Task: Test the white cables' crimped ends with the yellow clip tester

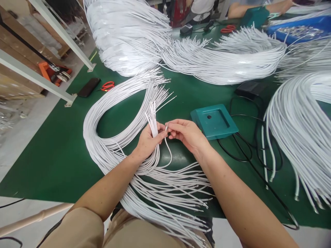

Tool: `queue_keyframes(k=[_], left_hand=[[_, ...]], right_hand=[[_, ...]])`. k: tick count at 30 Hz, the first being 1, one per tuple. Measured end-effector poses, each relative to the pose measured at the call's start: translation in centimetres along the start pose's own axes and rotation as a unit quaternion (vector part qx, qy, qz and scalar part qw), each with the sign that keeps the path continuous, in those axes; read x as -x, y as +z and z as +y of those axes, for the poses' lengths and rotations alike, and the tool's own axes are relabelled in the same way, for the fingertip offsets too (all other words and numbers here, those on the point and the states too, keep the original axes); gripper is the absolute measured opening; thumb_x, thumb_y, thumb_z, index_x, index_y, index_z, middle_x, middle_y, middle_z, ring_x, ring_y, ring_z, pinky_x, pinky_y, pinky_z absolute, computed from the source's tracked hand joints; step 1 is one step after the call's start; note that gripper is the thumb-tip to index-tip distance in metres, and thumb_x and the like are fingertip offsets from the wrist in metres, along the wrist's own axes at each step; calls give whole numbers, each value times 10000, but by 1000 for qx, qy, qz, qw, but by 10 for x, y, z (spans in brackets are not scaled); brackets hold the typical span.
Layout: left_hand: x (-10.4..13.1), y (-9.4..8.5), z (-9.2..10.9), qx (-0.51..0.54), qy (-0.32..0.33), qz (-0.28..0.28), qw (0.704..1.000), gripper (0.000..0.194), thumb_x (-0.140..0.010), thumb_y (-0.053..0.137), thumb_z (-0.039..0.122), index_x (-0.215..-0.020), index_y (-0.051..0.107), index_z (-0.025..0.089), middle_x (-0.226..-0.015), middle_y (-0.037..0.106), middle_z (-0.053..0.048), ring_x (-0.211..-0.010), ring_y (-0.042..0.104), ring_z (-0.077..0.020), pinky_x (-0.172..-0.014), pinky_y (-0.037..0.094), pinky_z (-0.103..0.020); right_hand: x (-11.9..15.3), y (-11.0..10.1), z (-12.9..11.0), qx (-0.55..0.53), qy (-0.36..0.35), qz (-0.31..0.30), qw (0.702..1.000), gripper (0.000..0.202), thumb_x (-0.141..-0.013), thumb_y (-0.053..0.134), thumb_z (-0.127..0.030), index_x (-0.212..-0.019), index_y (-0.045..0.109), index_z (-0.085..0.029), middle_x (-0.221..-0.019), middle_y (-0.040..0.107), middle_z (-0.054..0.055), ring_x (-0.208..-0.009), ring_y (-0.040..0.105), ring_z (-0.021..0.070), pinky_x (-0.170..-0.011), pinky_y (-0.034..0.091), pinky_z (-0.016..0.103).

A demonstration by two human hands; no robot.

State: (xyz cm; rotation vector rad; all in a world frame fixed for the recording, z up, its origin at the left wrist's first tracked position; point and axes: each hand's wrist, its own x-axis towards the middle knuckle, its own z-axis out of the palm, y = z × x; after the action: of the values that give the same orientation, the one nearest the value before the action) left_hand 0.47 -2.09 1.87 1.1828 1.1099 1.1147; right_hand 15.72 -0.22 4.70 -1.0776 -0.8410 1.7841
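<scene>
My left hand (pixel 151 139) is closed round a small bunch of white cables (pixel 153 120), their ends pointing up. Between its thumb and finger one cable stands apart, looping down below the hand. At that cable's tip, my right hand (pixel 184 132) pinches a small metal end piece (pixel 167 126); a dark bit shows under the fingers, too small to name. Around both hands lies a large curved bundle of white cables (pixel 90 129), with many loose ends fanning out under my right forearm. Just right of my right hand rests a teal box with a recessed top (pixel 216 120).
Larger white cable bundles lie at the back (pixel 129 38) and right (pixel 297 127). Red-handled scissors (pixel 107 86) and a dark phone-like object (pixel 89 87) are at left. Black cords (pixel 248 158) trail right. A co-worker's arm (pixel 278 7) reaches near a blue tray (pixel 314 26) of small metal parts.
</scene>
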Motion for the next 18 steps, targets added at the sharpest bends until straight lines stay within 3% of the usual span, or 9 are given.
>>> queue_keyframes(k=[3,5,8,11,15,18], left_hand=[[1,-1,0,-35,30,35,998,230,-734,709,318,-819,545,180,-835,629,-2,-530,466,-62,-500,373,-223],[1,-1,1,-49,40,49,997,227,-729,713,314,-817,552,180,-820,632,1,-514,454,-59,-509,374,-228],[0,-2,0,-49,26,24,998,232,-744,700,331,-806,537,178,-805,641,-7,-530,478,-71,-508,372,-230],[0,-1,0,-32,6,-16,999,260,-757,689,342,-806,489,184,-792,646,-11,-582,536,-94,-506,381,-226],[0,2,2,10,-6,-49,999,311,-751,701,318,-807,424,189,-780,638,2,-615,575,-95,-507,383,-211],[0,2,4,37,-15,-58,998,338,-736,716,312,-802,408,188,-766,629,10,-635,587,-94,-515,387,-202]], right_hand=[[0,2,2,11,9,14,1000,137,-617,694,-222,-573,582,-158,-479,457,-64,-437,370,48,-476,443,213],[0,3,2,15,30,-12,999,175,-628,662,-218,-533,522,-172,-473,398,-74,-424,315,52,-450,437,230],[0,2,-1,24,30,-27,999,151,-675,652,-312,-665,592,-174,-550,462,-55,-459,369,70,-468,448,248],[-1,1,-4,36,2,-24,999,314,-718,646,-481,-771,636,-172,-543,448,-58,-487,412,76,-494,419,228],[-1,-2,-1,38,11,-60,997,351,-707,692,-452,-580,549,-158,-502,464,-47,-474,401,64,-500,363,219],[-2,-6,2,-7,25,-96,995,378,-727,688,-424,-542,487,-162,-523,484,-46,-474,380,53,-535,377,227]])
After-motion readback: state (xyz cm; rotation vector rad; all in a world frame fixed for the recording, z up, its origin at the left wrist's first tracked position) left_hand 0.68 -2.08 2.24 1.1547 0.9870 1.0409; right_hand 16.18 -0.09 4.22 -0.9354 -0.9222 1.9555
